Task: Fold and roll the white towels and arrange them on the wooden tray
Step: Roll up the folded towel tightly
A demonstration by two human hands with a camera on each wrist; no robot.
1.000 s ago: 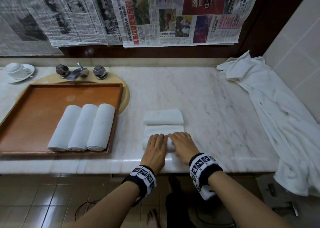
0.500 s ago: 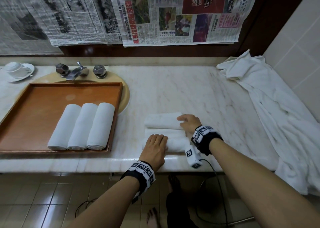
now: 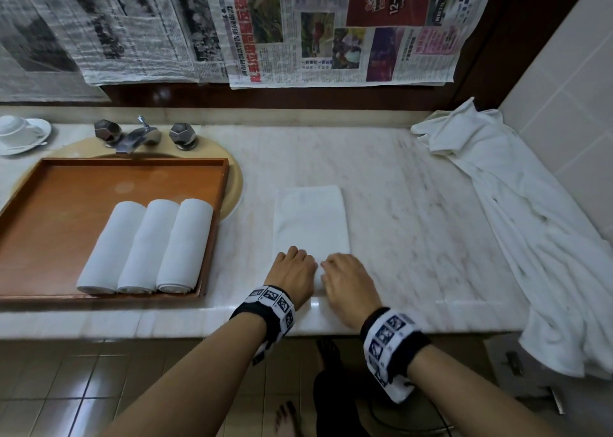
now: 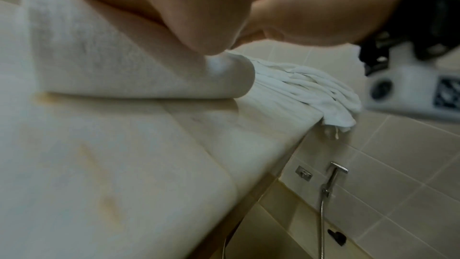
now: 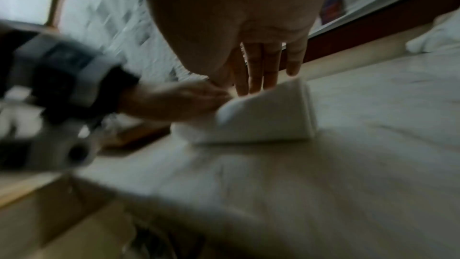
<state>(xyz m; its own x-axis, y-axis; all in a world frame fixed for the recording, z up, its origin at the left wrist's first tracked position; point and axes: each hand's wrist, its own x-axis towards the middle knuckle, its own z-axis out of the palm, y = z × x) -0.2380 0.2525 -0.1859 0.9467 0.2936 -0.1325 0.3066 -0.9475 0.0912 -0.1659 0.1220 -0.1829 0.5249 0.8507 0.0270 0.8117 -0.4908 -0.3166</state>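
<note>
Both hands are back at the folded towel [image 3: 310, 219]'s near end; left hand [image 3: 292, 279] and right hand [image 3: 348, 285] are pinching it on the marble counter [image 3: 414, 204], newspapers [image 3: 331, 28] lining the far wall.

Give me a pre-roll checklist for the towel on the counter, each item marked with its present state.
1. Folded towel lies flat and straight on the counter: ok.
2. Left hand on the near end: ok, fingers curled at the edge.
3. Right hand on the near end: ok, though blurred, so its grip cannot be told.
4. Near edge turned over evenly across its width: cannot tell, the hands cover it.
5. Room on the wooden tray beside the three rolled towels: ok.
6. Counter beyond the towel free for rolling: ok.
</note>
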